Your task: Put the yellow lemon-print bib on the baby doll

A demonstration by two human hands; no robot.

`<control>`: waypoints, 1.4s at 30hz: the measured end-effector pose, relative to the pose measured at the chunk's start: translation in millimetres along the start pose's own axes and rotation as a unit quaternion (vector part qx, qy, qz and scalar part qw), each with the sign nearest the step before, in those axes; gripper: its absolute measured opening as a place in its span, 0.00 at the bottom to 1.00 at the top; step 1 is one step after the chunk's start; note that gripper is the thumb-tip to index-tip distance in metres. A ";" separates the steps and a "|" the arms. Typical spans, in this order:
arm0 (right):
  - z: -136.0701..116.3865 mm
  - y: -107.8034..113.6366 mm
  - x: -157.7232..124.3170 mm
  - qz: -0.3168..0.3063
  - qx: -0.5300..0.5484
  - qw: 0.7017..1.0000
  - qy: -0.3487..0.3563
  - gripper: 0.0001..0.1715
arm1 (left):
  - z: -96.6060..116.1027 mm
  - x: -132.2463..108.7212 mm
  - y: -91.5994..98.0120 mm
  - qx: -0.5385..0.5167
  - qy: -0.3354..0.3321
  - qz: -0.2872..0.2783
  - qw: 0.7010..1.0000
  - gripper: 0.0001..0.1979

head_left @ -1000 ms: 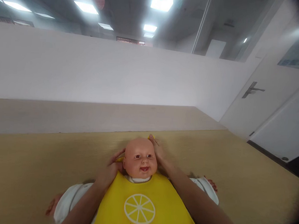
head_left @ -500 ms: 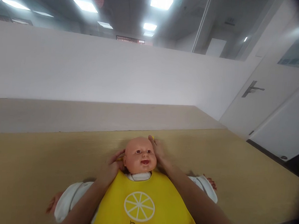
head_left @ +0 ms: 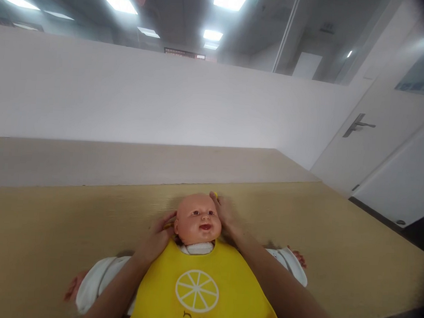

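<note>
A baby doll (head_left: 197, 218) in white clothes lies on its back, its arms spread to both sides. Over its chest is a yellow bib (head_left: 159, 291) with a white citrus slice and a smiling face. My left hand (head_left: 159, 240) is beside the doll's head on the left, with a yellow bib strap between its fingers, which are partly hidden behind the head. On the other side, my right hand (head_left: 224, 215) holds the other strap near the crown; a bit of yellow shows at its fingertips. The strap ends behind the neck are hidden.
The doll lies on a wooden table (head_left: 65, 226). A paler ledge (head_left: 124, 165) runs along its back, below a white wall (head_left: 136, 95) with glass above. A door with a metal handle (head_left: 357, 124) is on the right.
The view has shifted very slightly. Both hands stay at the sides of the doll's head, with the straps still between the fingers.
</note>
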State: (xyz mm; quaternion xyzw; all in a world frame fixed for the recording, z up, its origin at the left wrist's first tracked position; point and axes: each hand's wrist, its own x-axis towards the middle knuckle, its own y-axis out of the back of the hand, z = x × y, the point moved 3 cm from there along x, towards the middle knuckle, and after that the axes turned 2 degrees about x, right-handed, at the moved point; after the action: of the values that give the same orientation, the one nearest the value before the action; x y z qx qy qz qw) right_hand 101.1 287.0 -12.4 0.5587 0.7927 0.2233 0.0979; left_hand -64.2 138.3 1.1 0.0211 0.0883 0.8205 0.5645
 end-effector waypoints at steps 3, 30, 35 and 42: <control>1.7 -1.3 0.1 -0.008 0.018 1.000 0.008 0.29 | -1.7 1.6 -0.3 0.020 -0.015 -0.018 1.000 0.19; -67.8 54.4 -27.6 -0.012 0.309 0.943 0.119 0.15 | 43.1 -21.3 27.9 0.030 -0.070 0.089 0.993 0.28; -108.8 50.8 -72.6 -0.199 0.214 0.932 0.215 0.20 | 64.1 -43.8 12.8 -0.009 -0.111 0.054 0.992 0.30; -132.5 49.9 -95.2 -0.255 0.088 0.932 0.244 0.16 | 78.6 -70.9 0.6 0.045 -0.147 0.009 0.988 0.30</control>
State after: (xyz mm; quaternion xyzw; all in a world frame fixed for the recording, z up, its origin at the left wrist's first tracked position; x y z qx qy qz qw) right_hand 123.4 179.9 118.5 0.2727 0.9243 0.2498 -0.0946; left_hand -28.6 81.7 83.1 0.1678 0.0405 0.8084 0.5628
